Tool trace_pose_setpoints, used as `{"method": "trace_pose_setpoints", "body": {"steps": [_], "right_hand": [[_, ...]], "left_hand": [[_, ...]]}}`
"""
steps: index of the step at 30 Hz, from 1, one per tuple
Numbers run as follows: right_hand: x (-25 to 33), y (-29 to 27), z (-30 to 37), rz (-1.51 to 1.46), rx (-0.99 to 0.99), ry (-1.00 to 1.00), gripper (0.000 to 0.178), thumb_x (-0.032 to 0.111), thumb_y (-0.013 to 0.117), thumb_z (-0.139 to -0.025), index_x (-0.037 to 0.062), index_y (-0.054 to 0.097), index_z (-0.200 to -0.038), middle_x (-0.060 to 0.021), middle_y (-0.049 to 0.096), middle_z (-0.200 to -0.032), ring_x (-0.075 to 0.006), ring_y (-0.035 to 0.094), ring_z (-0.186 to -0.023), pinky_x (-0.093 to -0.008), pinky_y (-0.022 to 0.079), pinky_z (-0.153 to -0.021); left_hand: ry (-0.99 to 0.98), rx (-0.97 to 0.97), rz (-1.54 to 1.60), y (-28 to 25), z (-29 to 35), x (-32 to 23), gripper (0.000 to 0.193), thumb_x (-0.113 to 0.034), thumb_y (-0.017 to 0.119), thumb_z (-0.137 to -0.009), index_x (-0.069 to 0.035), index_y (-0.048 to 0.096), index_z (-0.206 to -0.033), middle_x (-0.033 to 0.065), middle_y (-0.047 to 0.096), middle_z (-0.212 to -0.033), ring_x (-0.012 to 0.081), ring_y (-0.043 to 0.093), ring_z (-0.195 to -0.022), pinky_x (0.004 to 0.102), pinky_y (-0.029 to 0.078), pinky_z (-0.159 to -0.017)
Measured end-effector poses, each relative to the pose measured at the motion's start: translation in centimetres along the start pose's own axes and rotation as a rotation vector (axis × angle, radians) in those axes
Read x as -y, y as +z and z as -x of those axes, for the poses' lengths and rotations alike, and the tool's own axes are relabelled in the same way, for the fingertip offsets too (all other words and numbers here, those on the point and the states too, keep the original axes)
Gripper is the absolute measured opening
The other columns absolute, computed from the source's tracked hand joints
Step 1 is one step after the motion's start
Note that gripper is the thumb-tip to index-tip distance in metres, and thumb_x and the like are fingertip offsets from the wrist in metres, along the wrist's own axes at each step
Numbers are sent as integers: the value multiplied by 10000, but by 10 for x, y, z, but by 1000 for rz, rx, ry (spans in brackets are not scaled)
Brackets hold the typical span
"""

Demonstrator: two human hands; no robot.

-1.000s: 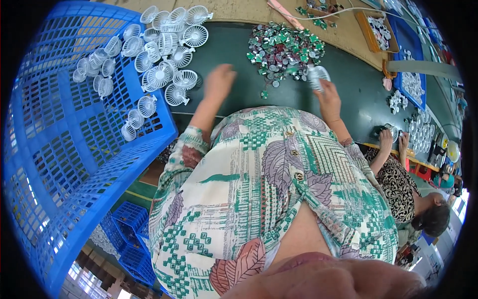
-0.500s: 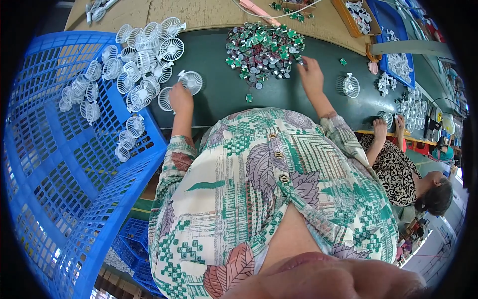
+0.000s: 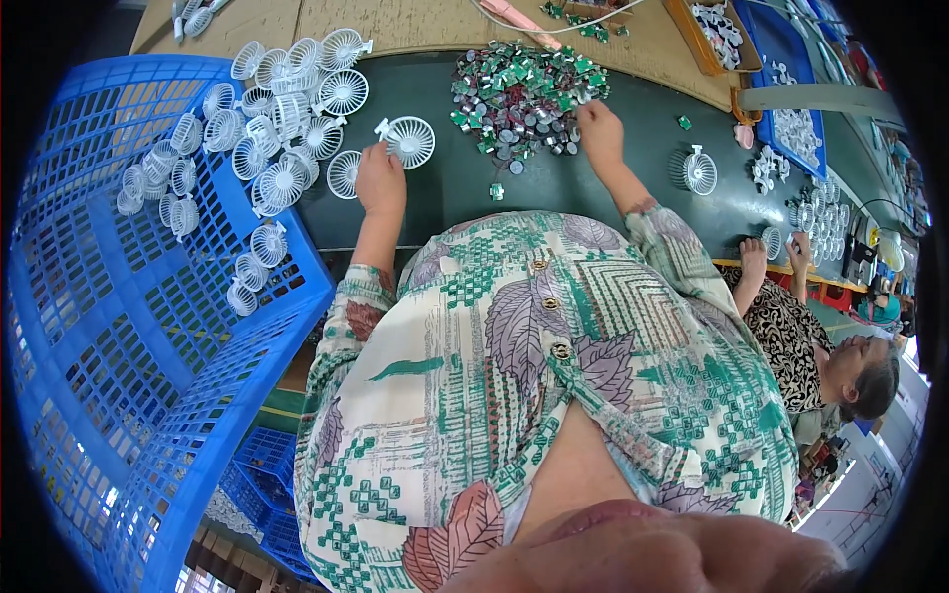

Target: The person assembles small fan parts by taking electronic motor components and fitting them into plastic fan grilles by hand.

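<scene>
Left fingers pinch white cage, tab pointing upper-left; right fingers: can't tell.

A white fan cage, in the right hand one second ago, now lies on the table to that hand's right, with a small green piece newly apart from the pile beyond it; the right hand, emptied of the cage, has come back to the right edge of the heap of small parts, its fingers slightly farther in than half a second ago; the left hand, bare over the tabletop at first, has reached a second cage and shifted it toward the heap; a neighbouring cage has slid slightly from the table's near edge; at right, a co-worker's head has turned.
</scene>
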State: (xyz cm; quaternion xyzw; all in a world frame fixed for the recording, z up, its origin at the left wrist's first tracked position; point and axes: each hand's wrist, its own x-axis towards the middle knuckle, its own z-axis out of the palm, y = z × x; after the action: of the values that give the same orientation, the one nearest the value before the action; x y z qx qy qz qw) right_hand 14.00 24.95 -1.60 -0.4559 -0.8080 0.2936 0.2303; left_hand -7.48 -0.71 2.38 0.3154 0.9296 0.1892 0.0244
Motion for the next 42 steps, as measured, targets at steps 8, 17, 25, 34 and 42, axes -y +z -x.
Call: {"method": "trace_pose_setpoints", "body": {"steps": [8, 17, 25, 34, 42], "right_hand": [[-41, -89, 36, -572, -93, 408, 141, 112, 532, -805, 12, 569, -712, -2, 503, -573, -65, 436, -477, -207, 356, -435], [-100, -63, 29, -330, 148, 532, 179, 177, 559, -786, 11, 618, -817, -53, 595, -630, -108, 531, -479, -244, 435, -469], [-110, -100, 48, 327, -40, 105, 281, 135, 527, -785, 149, 549, -1065, -119, 548, -952, -306, 570, -834, -394, 473, -679], [-103, -64, 25, 447, 171, 65, 281, 160, 545, -783, 133, 530, -1062, -113, 528, -986, -302, 572, -829, -388, 483, -684], [-104, -56, 21, 380, 62, -29, 261, 203, 548, -786, 24, 558, -975, -139, 604, -874, -296, 590, -755, -381, 476, -673]], "left_hand": [[-6, 183, 72, 22, 68, 3, 255, -218, 514, -806, -48, 560, -991, 149, 571, -895, 324, 566, -798, 413, 456, -679], [148, 104, -105, 20, 39, -15, 442, -209, 623, -728, -39, 457, -1100, 183, 495, -1032, 354, 487, -956, 414, 437, -752], [-25, 235, 30, 53, 33, 19, 391, -159, 606, -720, -18, 484, -1063, 148, 585, -838, 313, 585, -747, 392, 486, -639], [-743, 692, 1084, 25, 30, -13, 270, -88, 535, -787, 19, 479, -1029, 91, 583, -839, 177, 607, -681, 280, 529, -537], [-680, 777, 1260, 11, 38, -36, 244, -66, 514, -801, -9, 502, -1038, 83, 600, -862, 154, 610, -707, 279, 525, -574]]}}
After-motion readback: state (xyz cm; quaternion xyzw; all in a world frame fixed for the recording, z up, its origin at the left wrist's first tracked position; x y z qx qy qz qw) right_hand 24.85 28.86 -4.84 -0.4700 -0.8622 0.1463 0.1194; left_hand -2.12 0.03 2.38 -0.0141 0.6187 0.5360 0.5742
